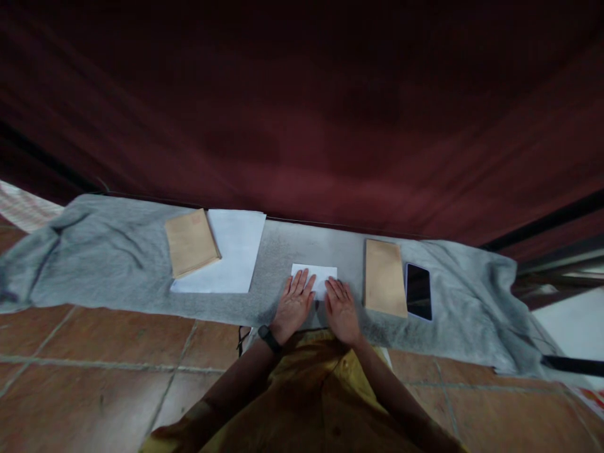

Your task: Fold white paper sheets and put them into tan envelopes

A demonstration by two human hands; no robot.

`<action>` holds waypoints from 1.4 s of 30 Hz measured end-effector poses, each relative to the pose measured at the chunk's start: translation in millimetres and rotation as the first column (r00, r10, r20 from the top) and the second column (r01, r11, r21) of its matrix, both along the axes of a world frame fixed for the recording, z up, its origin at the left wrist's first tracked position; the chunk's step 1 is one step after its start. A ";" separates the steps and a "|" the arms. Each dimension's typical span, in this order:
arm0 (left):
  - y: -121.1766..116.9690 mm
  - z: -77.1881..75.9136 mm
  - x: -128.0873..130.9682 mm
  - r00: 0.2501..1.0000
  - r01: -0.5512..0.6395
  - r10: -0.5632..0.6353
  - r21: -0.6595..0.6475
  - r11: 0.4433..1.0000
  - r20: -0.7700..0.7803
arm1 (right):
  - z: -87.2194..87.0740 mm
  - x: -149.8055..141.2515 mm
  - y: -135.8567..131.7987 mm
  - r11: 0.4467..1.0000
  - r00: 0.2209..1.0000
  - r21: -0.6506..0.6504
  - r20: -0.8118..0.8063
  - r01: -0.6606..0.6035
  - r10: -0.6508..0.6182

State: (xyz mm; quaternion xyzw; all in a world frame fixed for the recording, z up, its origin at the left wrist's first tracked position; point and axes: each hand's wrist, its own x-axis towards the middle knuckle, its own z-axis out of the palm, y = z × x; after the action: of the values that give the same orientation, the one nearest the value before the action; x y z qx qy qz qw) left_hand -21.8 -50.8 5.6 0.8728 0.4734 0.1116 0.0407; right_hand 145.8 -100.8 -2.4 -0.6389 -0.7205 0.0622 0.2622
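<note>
Left hand [293,304] and right hand [341,309] flat, palms down, fingers slightly spread, nothing gripped. Paper [323,273] is under both sets of fingertips, far edge just beyond them. Can't tell if it's folded. Uneven push could skew or crease it; soft cloth [283,248] underneath could ruck up and drag it. Sheets [236,242] left of left fingers, envelopes [191,242] partly on top: a cloth tug might shift both. Brown pack [384,277] right of right fingers, phone [419,292] just past it; a wide elbow or sleeve might knock either.
</note>
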 end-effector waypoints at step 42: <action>4.3 8.1 16.4 0.990 0.120 -0.118 -0.014 0.993 0.075 | -20.3 8.6 -5.8 0.991 0.959 0.081 0.257 0.103 -0.121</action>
State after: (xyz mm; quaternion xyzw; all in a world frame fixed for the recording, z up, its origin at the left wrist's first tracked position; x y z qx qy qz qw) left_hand -5.4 -46.6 13.7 0.8944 0.4196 0.1369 0.0730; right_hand 154.4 -106.6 -22.8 -0.6721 -0.7131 -0.0616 0.1895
